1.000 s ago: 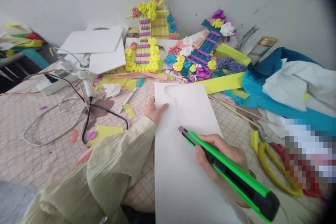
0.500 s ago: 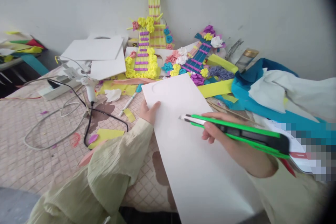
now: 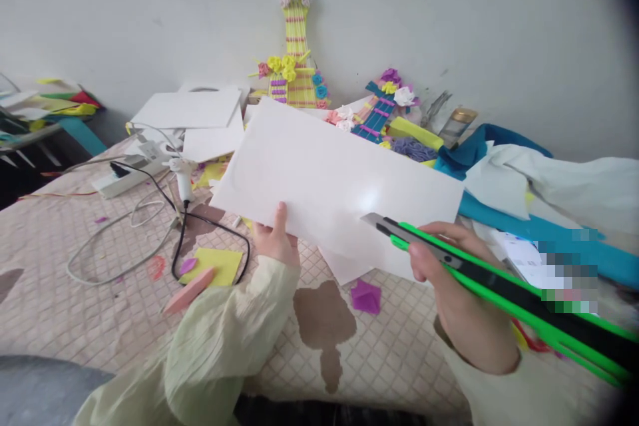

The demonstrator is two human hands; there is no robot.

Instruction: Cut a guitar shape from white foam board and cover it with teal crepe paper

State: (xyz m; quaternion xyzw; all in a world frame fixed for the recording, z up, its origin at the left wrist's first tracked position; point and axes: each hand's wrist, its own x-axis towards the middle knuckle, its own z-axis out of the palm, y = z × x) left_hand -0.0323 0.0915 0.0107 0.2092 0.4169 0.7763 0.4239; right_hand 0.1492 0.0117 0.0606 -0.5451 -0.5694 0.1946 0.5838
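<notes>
A large white board (image 3: pixel 299 166) is held up over the table, lying crosswise and tilted. My left hand (image 3: pixel 278 239) grips its near edge at the left, thumb on top and the other fingers beneath. In my right hand (image 3: pixel 459 286) is a green and black utility knife (image 3: pixel 479 273), its blade out and pointing left over the board. Some right-hand fingers are behind the knife near the board's right end; whether they touch the board I cannot tell. Another white sheet (image 3: pixel 347 266) shows partly under the board.
A white glue gun (image 3: pixel 184 183) stands at the left amid cables and a power strip (image 3: pixel 120 176). Behind are paper-flower-decorated guitar shapes (image 3: pixel 377 110) and stacked white boards (image 3: pixel 187 110). Blue crepe paper (image 3: pixel 499 219) lies right. Yellow paper (image 3: pixel 219 266) and a purple scrap (image 3: pixel 365 296) lie nearer.
The white board has turned from lengthwise to crosswise, uncovering the near tablecloth and a purple scrap. My right hand, still with the knife, has moved right and slightly down.
</notes>
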